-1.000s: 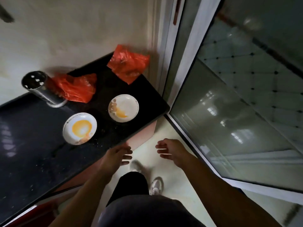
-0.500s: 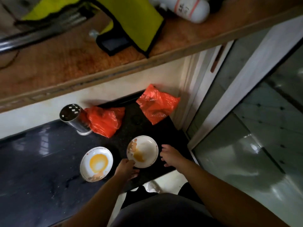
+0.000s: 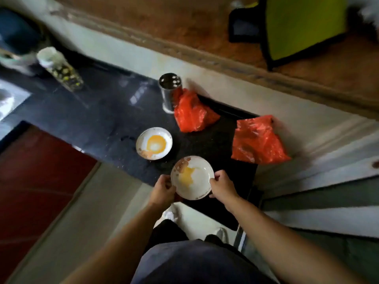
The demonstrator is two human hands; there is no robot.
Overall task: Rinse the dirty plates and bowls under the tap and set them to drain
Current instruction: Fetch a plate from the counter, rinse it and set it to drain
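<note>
Two dirty white plates with orange sauce stains are over the black counter [image 3: 102, 124]. The nearer plate [image 3: 196, 181] is at the counter's front edge, held from both sides. My left hand [image 3: 163, 190] grips its left rim and my right hand [image 3: 222, 186] grips its right rim. The second plate [image 3: 154, 143] lies flat on the counter behind and to the left, untouched, with a yellow ring of sauce in its middle.
A steel perforated holder [image 3: 169, 91] stands behind the plates beside two crumpled red plastic bags [image 3: 190, 113] [image 3: 258, 140]. A clear patterned bottle [image 3: 59, 68] stands at the far left, by a pale sink corner [image 3: 10, 99]. A wooden shelf [image 3: 205, 33] overhangs the counter.
Both hands came up from below the counter edge to the nearer plate and took hold of its rim. The view swung left, bringing the bottle and sink corner into sight.
</note>
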